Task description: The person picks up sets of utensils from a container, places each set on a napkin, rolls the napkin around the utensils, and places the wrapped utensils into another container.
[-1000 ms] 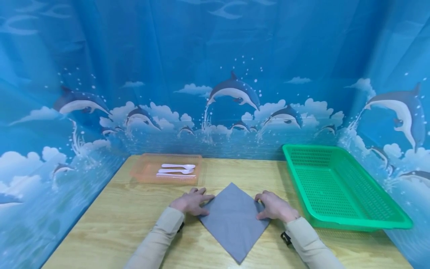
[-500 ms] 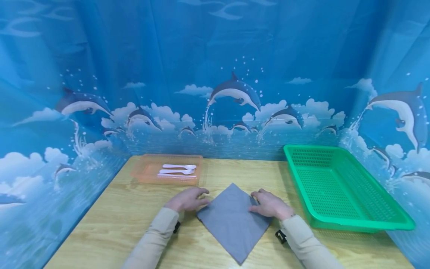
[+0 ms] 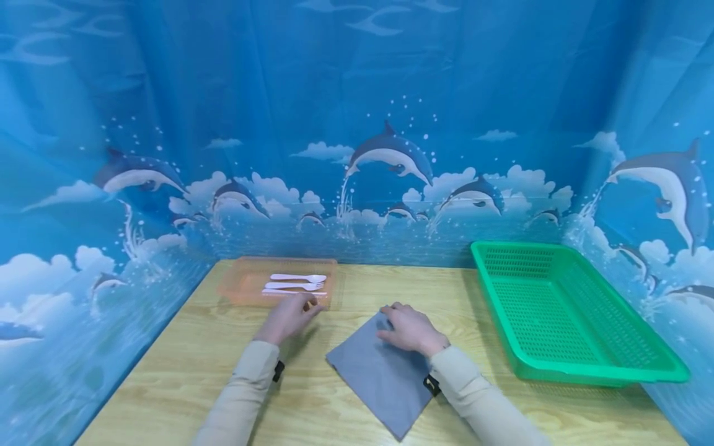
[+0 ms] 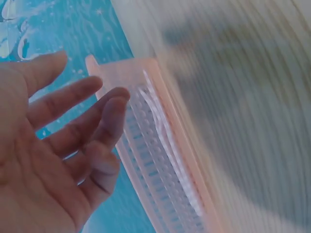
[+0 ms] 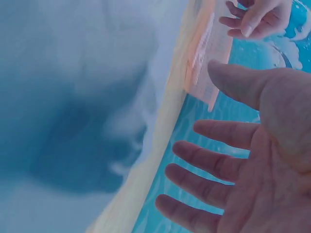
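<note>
A grey cloth, square with one corner toward me, lies flat on the table. Over its right half is my right hand, fingers spread near the far corner; the right wrist view shows nothing in its palm. My left hand has loosely bent fingers and holds nothing. It hovers by the near side of an orange basket. In that basket lie a white spoon, a white fork and a thin white utensil, partly hidden behind the left hand.
A large green perforated basket stands at the right of the wooden table. Blue curtains with dolphins close off the back and both sides.
My left hand has left the cloth's left corner and moved up and left to the orange basket. My right hand has slid leftward over the cloth from its right corner.
</note>
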`<action>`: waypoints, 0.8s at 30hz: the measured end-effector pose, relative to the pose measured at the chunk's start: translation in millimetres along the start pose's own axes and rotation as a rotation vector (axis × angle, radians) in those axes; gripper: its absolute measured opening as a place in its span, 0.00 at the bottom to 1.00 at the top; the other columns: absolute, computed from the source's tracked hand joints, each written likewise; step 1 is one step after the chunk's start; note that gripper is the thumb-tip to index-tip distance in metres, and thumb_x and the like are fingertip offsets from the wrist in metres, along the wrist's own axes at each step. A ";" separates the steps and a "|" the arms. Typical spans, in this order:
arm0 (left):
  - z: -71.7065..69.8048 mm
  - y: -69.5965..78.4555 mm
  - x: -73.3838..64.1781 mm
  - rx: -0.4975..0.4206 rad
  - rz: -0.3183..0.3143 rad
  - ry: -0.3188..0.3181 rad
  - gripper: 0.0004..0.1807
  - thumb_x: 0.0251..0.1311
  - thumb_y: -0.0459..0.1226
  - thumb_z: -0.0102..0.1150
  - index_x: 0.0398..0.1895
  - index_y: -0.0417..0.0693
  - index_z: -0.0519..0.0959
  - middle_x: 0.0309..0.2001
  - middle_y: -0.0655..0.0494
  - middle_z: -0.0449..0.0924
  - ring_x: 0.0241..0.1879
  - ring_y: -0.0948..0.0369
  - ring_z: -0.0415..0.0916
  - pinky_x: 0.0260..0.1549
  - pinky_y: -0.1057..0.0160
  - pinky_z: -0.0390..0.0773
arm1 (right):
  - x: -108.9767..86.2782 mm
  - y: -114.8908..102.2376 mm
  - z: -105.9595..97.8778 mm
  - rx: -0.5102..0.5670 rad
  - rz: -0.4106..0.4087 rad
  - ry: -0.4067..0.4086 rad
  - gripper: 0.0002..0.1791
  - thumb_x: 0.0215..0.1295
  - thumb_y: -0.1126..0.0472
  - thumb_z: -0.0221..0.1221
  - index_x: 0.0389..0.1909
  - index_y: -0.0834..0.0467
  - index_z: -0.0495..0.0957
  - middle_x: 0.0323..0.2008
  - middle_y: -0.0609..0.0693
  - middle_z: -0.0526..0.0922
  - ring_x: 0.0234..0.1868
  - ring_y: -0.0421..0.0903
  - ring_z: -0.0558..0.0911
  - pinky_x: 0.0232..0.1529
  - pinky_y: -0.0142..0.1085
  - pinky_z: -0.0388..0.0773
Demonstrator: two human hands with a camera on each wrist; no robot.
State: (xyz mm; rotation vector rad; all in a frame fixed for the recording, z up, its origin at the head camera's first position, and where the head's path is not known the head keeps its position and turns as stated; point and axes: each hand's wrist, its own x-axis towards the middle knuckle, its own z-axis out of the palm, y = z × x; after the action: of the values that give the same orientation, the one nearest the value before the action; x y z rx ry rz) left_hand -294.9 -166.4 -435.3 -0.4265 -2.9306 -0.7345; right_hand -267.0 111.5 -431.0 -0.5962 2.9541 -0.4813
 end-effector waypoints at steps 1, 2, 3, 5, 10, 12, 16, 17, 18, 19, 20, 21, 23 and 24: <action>-1.7 -2.4 -0.4 0.007 -0.003 0.021 0.10 0.66 0.44 0.60 0.35 0.47 0.83 0.31 0.55 0.82 0.30 0.61 0.78 0.32 0.58 0.78 | 3.5 -3.3 1.5 -0.005 -0.007 0.000 0.30 0.66 0.49 0.61 0.64 0.60 0.72 0.57 0.59 0.77 0.57 0.57 0.77 0.53 0.53 0.76; -3.0 -5.0 -0.9 0.014 -0.002 0.044 0.10 0.66 0.44 0.60 0.34 0.47 0.83 0.29 0.56 0.82 0.28 0.62 0.77 0.30 0.59 0.77 | 6.2 -6.8 3.1 -0.011 -0.013 -0.003 0.29 0.66 0.49 0.61 0.64 0.60 0.72 0.57 0.58 0.77 0.56 0.57 0.77 0.52 0.53 0.76; -4.2 -7.5 -1.5 0.017 0.001 0.065 0.10 0.66 0.44 0.60 0.33 0.47 0.83 0.27 0.56 0.81 0.25 0.63 0.75 0.28 0.60 0.76 | 8.8 -10.1 4.9 -0.017 -0.022 -0.004 0.29 0.66 0.49 0.61 0.64 0.60 0.73 0.56 0.58 0.77 0.56 0.57 0.78 0.51 0.52 0.77; -6.6 -12.1 -3.1 0.033 0.015 0.111 0.10 0.65 0.43 0.61 0.30 0.47 0.82 0.25 0.57 0.80 0.23 0.64 0.73 0.25 0.62 0.74 | 12.7 -16.9 8.5 -0.043 -0.044 -0.013 0.28 0.67 0.49 0.61 0.63 0.59 0.73 0.56 0.58 0.78 0.55 0.56 0.78 0.50 0.51 0.78; -14.0 -20.5 -3.6 0.106 0.022 0.212 0.09 0.63 0.41 0.63 0.31 0.45 0.83 0.25 0.54 0.82 0.21 0.61 0.73 0.22 0.60 0.73 | 19.7 -31.2 13.6 -0.111 -0.133 -0.005 0.27 0.67 0.47 0.60 0.61 0.58 0.75 0.55 0.57 0.79 0.53 0.54 0.79 0.51 0.49 0.78; -17.1 -23.5 -4.0 0.133 -0.002 0.238 0.09 0.62 0.41 0.63 0.33 0.43 0.83 0.29 0.50 0.83 0.25 0.56 0.77 0.26 0.55 0.76 | 22.9 -36.3 14.5 -0.120 -0.158 0.015 0.25 0.68 0.48 0.59 0.60 0.58 0.76 0.55 0.56 0.79 0.52 0.54 0.80 0.51 0.50 0.78; -21.5 -31.6 -5.1 0.154 -0.044 0.256 0.15 0.62 0.44 0.63 0.39 0.39 0.83 0.39 0.41 0.83 0.36 0.46 0.81 0.34 0.46 0.79 | 32.3 -46.2 15.6 -0.082 -0.189 0.041 0.23 0.69 0.51 0.57 0.60 0.60 0.77 0.55 0.56 0.79 0.53 0.52 0.80 0.50 0.48 0.79; -22.4 -33.7 -5.9 0.154 -0.056 0.254 0.17 0.62 0.45 0.63 0.42 0.38 0.82 0.41 0.39 0.82 0.38 0.44 0.80 0.36 0.45 0.79 | 34.9 -48.6 16.1 -0.070 -0.198 0.044 0.23 0.70 0.52 0.56 0.60 0.61 0.77 0.55 0.56 0.79 0.52 0.52 0.80 0.50 0.47 0.79; -23.3 -36.1 -6.6 0.154 -0.065 0.252 0.20 0.62 0.46 0.63 0.44 0.37 0.81 0.42 0.36 0.81 0.40 0.42 0.80 0.37 0.43 0.79 | 37.3 -51.4 16.5 -0.053 -0.206 0.044 0.23 0.70 0.53 0.56 0.60 0.61 0.76 0.55 0.56 0.79 0.53 0.51 0.80 0.51 0.46 0.79; -24.0 -38.4 -7.3 0.154 -0.079 0.249 0.22 0.62 0.48 0.63 0.47 0.37 0.81 0.44 0.35 0.80 0.41 0.41 0.80 0.37 0.43 0.79 | 39.6 -54.2 17.3 -0.036 -0.218 0.045 0.23 0.70 0.53 0.56 0.60 0.62 0.76 0.55 0.56 0.79 0.53 0.51 0.80 0.51 0.44 0.79; -24.9 -40.1 -8.3 0.157 -0.093 0.247 0.25 0.62 0.50 0.62 0.50 0.36 0.80 0.46 0.34 0.80 0.42 0.40 0.79 0.37 0.42 0.79 | 42.0 -56.9 18.4 -0.023 -0.231 0.047 0.23 0.70 0.54 0.56 0.60 0.63 0.76 0.55 0.56 0.79 0.54 0.51 0.79 0.52 0.43 0.78; -25.7 -42.3 -9.0 0.159 -0.110 0.242 0.28 0.62 0.51 0.62 0.53 0.36 0.79 0.47 0.33 0.78 0.42 0.40 0.79 0.36 0.42 0.79 | 44.1 -59.7 19.1 -0.024 -0.242 0.054 0.23 0.70 0.54 0.57 0.59 0.63 0.76 0.54 0.56 0.80 0.53 0.51 0.80 0.52 0.42 0.79; -28.0 -45.3 -9.7 0.153 -0.147 0.229 0.34 0.62 0.54 0.61 0.59 0.36 0.75 0.50 0.32 0.75 0.43 0.39 0.77 0.34 0.41 0.79 | 48.0 -65.0 20.3 -0.019 -0.253 0.062 0.23 0.70 0.53 0.57 0.60 0.63 0.76 0.54 0.56 0.80 0.54 0.50 0.80 0.53 0.42 0.78; -28.8 -46.7 -9.8 0.148 -0.166 0.221 0.36 0.62 0.55 0.61 0.61 0.36 0.74 0.51 0.31 0.74 0.43 0.39 0.77 0.33 0.41 0.79 | 50.5 -67.1 21.3 -0.023 -0.259 0.068 0.23 0.70 0.54 0.58 0.60 0.63 0.75 0.54 0.56 0.79 0.54 0.50 0.79 0.53 0.41 0.78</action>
State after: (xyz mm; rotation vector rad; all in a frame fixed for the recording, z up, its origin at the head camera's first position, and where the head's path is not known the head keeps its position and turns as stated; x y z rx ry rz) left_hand -298.5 -222.0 -432.5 -0.0836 -2.8076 -0.5366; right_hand -286.0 26.9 -430.8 -0.9908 2.9627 -0.4984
